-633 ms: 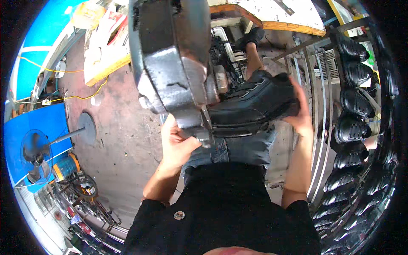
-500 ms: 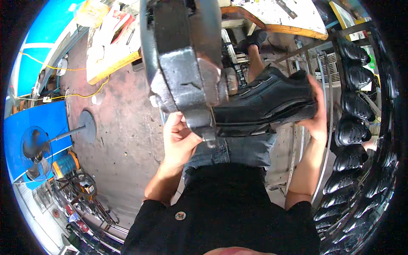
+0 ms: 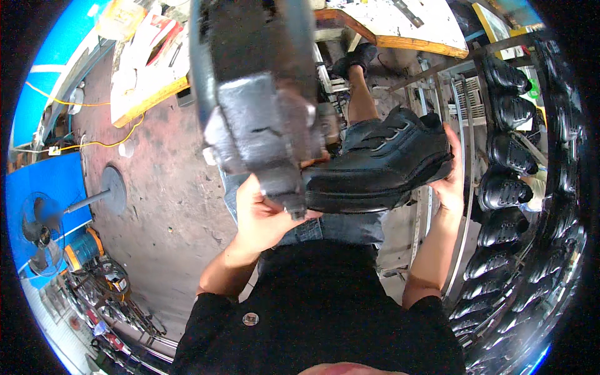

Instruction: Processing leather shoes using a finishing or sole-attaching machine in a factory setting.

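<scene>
A black lace-up shoe (image 3: 381,164) lies sideways above my lap, toe to the left and laces on the far side. My right hand (image 3: 451,178) is closed round its heel end. At the toe, my left hand (image 3: 257,220) is closed with a fingertip showing under the sole edge; its other fingers are partly hidden. A dark metal machine head (image 3: 256,119) with a strap-like band over it stands in front of me. Its lower tip covers part of my left hand and adjoins the toe; whether they touch I cannot tell.
Racks of black shoes (image 3: 503,187) line the right side. A white worktable with wooden edging (image 3: 150,103) stands at the far left, another (image 3: 425,44) at the far right. A standing fan (image 3: 44,219) is at left. Another person's leg (image 3: 361,94) shows beyond the shoe.
The shoe has rolled, so more of its upper and laces now faces me. My left hand has slid slightly right relative to the machine tip. The whole view has shifted a little.
</scene>
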